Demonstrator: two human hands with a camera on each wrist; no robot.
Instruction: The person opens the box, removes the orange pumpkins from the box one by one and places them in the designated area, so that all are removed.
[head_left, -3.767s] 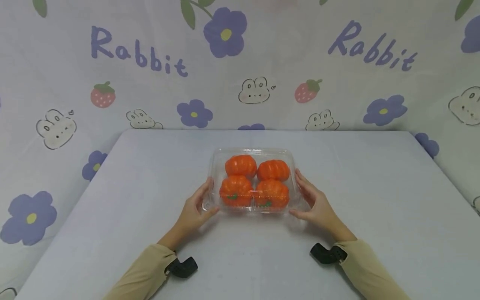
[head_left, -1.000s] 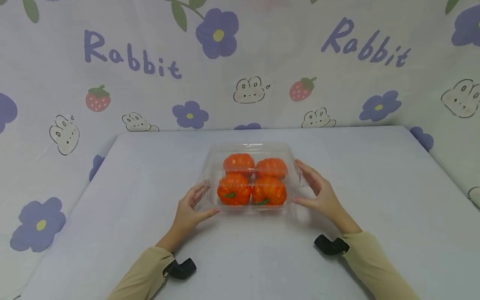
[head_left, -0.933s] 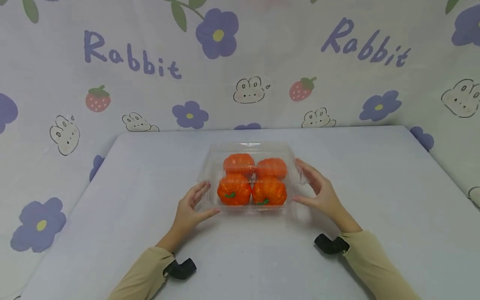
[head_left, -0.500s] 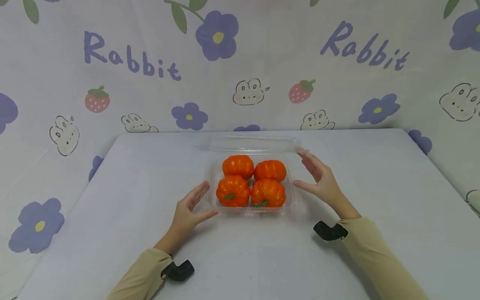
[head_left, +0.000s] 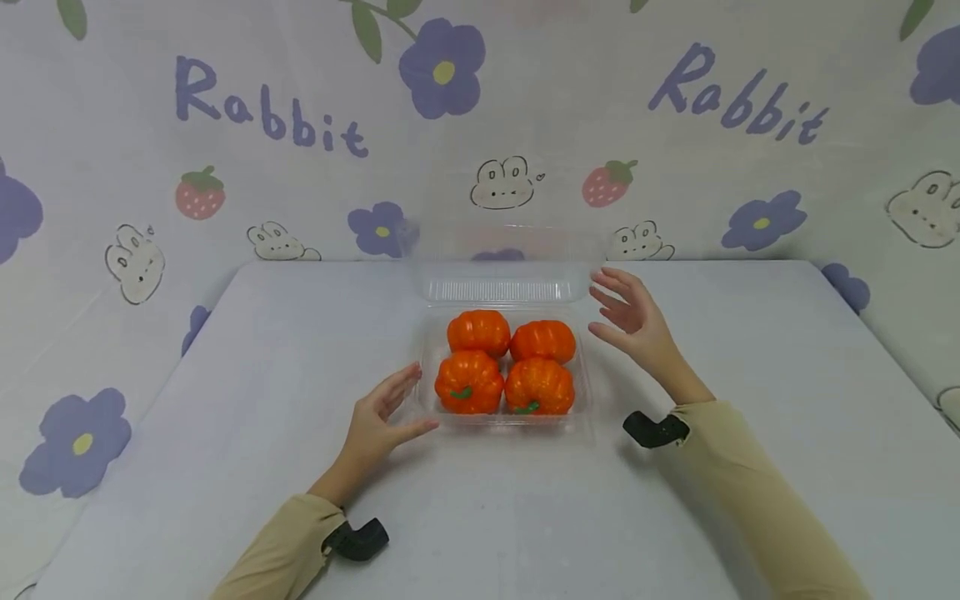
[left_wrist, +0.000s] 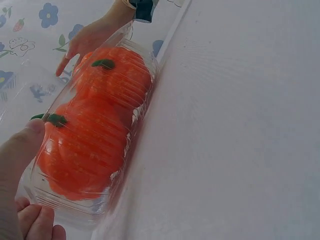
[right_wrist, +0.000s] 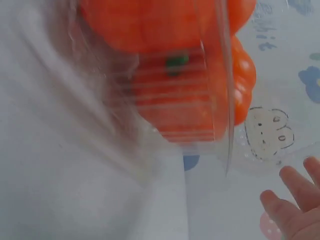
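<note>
A clear plastic clamshell box sits on the table with several orange toy pumpkins in its base, some showing green stems. Its hinged lid stands raised at the back. My left hand holds the front left corner of the base, fingers along the side and thumb at the front; in the left wrist view the thumb lies at the rim beside a pumpkin. Beside the lid's right end is my right hand, fingers spread and relaxed. The right wrist view, partly blurred, shows its fingers apart from the box.
A white-covered table lies under the box, its back edge just behind the lid. Beyond it hangs a cloth backdrop printed with rabbits, flowers and strawberries. Black devices sit at both wrists.
The lid has swung up and back from over the pumpkins to stand raised at the rear. My right hand has moved up and away with it, then loosened. The left hand has stayed put.
</note>
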